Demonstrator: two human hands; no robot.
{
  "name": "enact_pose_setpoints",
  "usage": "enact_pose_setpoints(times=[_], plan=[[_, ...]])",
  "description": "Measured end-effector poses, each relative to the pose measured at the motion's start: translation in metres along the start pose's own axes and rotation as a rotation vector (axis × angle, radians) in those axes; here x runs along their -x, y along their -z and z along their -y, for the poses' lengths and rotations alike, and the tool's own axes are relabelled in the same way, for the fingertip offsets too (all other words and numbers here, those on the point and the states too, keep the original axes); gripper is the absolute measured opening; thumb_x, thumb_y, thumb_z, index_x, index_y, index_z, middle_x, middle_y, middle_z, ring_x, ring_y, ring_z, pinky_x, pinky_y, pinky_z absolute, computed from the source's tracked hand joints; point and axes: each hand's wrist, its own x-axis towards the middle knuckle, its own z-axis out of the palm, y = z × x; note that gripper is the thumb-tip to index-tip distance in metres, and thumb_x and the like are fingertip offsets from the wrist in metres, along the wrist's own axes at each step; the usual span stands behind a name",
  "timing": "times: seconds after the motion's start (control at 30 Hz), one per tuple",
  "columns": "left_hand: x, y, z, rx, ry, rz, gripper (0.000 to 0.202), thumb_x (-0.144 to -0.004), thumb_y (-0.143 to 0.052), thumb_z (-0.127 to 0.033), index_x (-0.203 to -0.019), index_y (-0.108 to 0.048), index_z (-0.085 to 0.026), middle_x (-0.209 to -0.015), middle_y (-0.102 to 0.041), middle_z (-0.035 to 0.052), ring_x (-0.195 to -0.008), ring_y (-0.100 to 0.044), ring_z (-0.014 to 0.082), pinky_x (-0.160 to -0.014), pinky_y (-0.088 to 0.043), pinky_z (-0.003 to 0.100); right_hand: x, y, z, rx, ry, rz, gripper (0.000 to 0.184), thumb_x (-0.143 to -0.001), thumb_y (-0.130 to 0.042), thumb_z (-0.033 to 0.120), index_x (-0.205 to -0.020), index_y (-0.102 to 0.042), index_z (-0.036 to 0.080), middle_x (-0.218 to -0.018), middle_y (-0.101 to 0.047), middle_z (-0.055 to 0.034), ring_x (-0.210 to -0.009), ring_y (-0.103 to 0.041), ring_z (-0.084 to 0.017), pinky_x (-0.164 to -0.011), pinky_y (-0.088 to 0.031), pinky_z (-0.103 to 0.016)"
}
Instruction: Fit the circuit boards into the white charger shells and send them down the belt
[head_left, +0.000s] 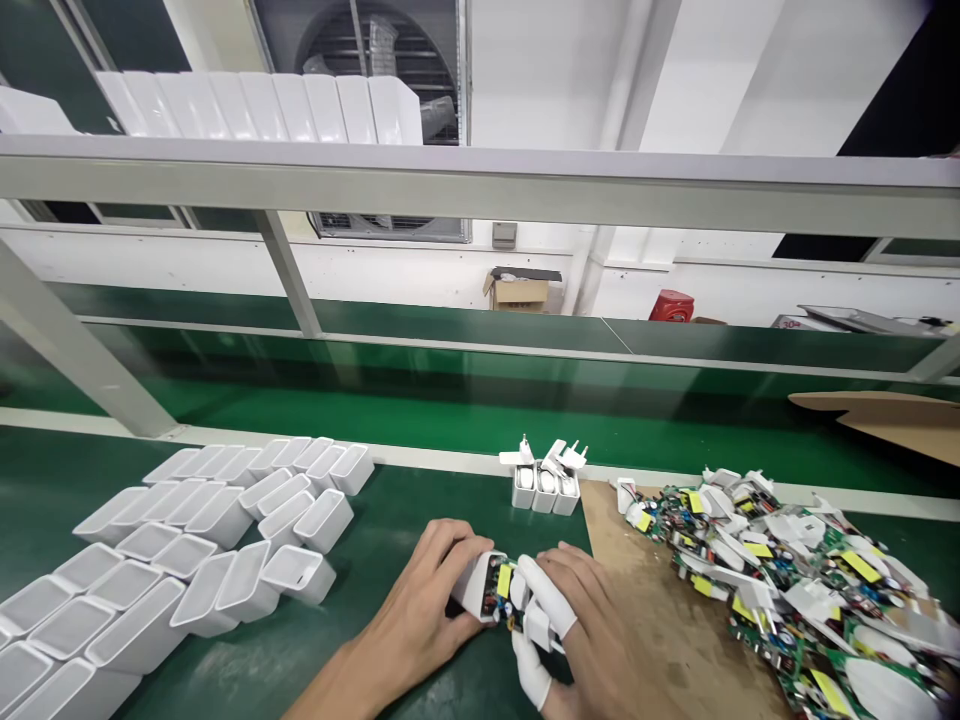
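Note:
My left hand (424,595) is closed around a white plastic casing (472,587), tilted with its open end to the right. My right hand (592,620), with white finger cots on thumb and forefinger, grips a circuit board (505,583) bearing a yellow-labelled part and a white plastic piece. The board's left end sits at the casing's mouth; how far inside it reaches is hidden. Beyond my hands, three white casings (545,492) stand together with plug-prong parts on top. To the right, a heap of circuit boards (795,580) with white plastic parts lies on brown cardboard (660,625).
Rows of open white casings (150,540) cover the left of the green table (300,665). A grey shelf beam (480,185) crosses above the table, with white casings (262,105) lined up on it. A slanted post (82,340) meets the table's back edge at left.

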Motion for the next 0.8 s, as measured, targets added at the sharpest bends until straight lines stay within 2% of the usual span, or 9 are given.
enact_pose_setpoints(times=[0.23, 0.43, 0.8], plan=[[0.000, -0.001, -0.001, 0.025, 0.005, 0.020, 0.051, -0.094, -0.075, -0.012, -0.136, -0.049, -0.027, -0.126, -0.054, 0.0097, -0.118, -0.055, 0.0295, -0.101, -0.055, 0.044, 0.011, -0.006, -0.004, -0.044, 0.005, 0.038, 0.053, -0.084, -0.055, 0.005, -0.136, -0.059, 0.001, -0.120, -0.071, -0.0188, -0.119, -0.065, -0.033, -0.101, -0.061, -0.056], [0.001, -0.003, -0.001, 0.039, 0.014, 0.025, 0.053, -0.093, -0.074, -0.010, -0.136, -0.047, -0.027, -0.126, -0.052, 0.0097, -0.118, -0.054, 0.0296, -0.102, -0.054, 0.045, 0.008, 0.001, -0.001, -0.097, -0.042, 0.073, 0.058, -0.086, -0.056, 0.005, -0.143, -0.053, 0.003, -0.123, -0.070, -0.0195, -0.121, -0.064, -0.033, -0.102, -0.061, -0.058], [0.000, -0.006, -0.002, 0.036, 0.031, 0.020, 0.055, -0.092, -0.077, -0.011, -0.136, -0.049, -0.026, -0.125, -0.052, 0.0083, -0.118, -0.053, 0.0282, -0.103, -0.052, 0.042, 0.008, 0.004, 0.000, -0.086, -0.047, 0.109, 0.055, -0.088, -0.056, 0.004, -0.143, -0.053, 0.001, -0.124, -0.067, -0.0215, -0.124, -0.060, -0.035, -0.101, -0.061, -0.061]])
